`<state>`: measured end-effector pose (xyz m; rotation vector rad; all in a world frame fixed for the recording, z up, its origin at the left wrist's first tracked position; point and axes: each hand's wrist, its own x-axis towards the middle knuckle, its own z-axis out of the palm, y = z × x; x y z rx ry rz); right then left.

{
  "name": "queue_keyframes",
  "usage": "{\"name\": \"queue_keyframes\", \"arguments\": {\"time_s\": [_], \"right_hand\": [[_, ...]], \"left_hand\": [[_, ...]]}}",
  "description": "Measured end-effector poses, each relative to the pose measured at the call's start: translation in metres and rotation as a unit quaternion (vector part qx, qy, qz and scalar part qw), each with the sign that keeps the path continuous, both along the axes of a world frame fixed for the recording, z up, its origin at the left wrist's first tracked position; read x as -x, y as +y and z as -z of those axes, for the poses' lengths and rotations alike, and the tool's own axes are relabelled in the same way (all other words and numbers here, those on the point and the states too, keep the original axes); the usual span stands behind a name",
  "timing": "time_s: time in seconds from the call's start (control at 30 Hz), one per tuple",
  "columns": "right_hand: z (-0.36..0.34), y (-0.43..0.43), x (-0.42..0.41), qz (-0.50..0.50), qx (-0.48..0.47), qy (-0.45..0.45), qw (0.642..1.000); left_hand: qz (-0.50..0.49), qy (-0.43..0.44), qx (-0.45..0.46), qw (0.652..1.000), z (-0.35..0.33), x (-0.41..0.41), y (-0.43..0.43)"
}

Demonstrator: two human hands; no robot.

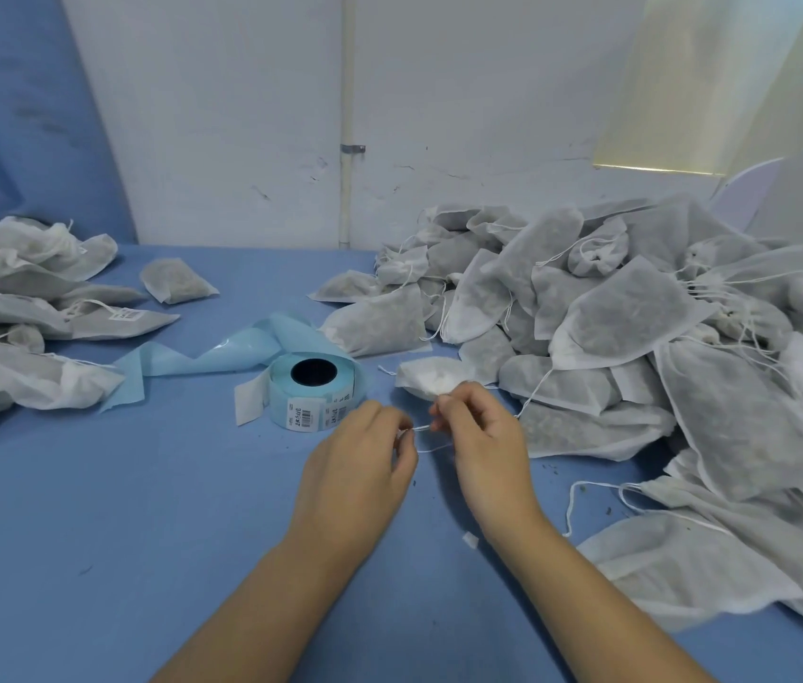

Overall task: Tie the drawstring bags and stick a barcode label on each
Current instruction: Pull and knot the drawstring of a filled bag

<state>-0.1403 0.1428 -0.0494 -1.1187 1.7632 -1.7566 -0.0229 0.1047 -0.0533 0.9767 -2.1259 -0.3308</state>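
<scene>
My left hand and right hand pinch the drawstring of one bag just beyond them, knot unfinished; a small finished heap lies left, the big untied pile right.

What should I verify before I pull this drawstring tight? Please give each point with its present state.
1. Left hand pinches the drawstring: ok.
2. Right hand pinches the same drawstring: ok.
3. Knot formed between the hands: cannot tell, the fingers hide it.
4. Mouth of the bag gathered shut: cannot tell.
5. Label roll close beyond the left hand, labels showing: ok.
</scene>
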Motion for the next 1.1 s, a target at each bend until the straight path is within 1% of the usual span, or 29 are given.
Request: {"name": "queue_keyframes", "arguments": {"time_s": [0.07,0.13,0.23,0.3,0.43,0.57,0.63,0.67,0.73,0.83,0.87,0.97,1.1], "right_hand": [[0.002,0.001,0.002,0.034,-0.024,0.133,0.99],[0.004,0.002,0.003,0.054,-0.05,0.239,0.968],[0.006,0.004,0.002,0.059,-0.086,0.358,0.928],[0.006,0.006,0.001,0.072,-0.081,0.401,0.91],[0.005,0.007,-0.001,0.091,-0.045,0.422,0.901],[0.004,0.008,-0.003,0.115,-0.008,0.432,0.894],[0.004,0.007,-0.004,0.121,-0.001,0.438,0.891],[0.005,0.007,-0.004,0.12,0.001,0.438,0.891],[0.006,0.006,-0.005,0.116,0.002,0.433,0.894],[0.007,0.005,-0.003,0.117,-0.004,0.421,0.9],[0.007,0.005,-0.003,0.12,-0.002,0.417,0.901],[0.007,0.006,-0.003,0.122,0.013,0.403,0.907],[0.006,0.007,-0.001,0.105,0.033,0.361,0.926]], "left_hand": [[-0.005,-0.027,0.05,0.998,-0.001,0.001,0.0],[-0.013,-0.03,0.085,0.996,-0.001,0.001,0.0],[0.008,-0.025,0.101,0.995,-0.001,0.001,0.002],[0.021,-0.013,0.088,0.996,0.0,0.002,0.003],[0.057,0.049,0.003,0.997,0.005,0.004,-0.001],[0.102,0.152,-0.083,0.98,0.003,0.007,0.0],[0.108,0.184,-0.127,0.969,0.002,0.008,0.0],[0.107,0.187,-0.137,0.967,0.002,0.008,0.0],[0.09,0.171,-0.1,0.976,0.005,0.008,-0.002],[0.036,0.109,-0.001,0.993,0.007,0.006,-0.005],[0.032,0.091,0.013,0.995,0.007,0.006,-0.005],[0.065,0.071,-0.018,0.995,0.009,0.005,-0.009],[0.139,0.139,-0.076,0.977,0.009,0.007,-0.01]]}}
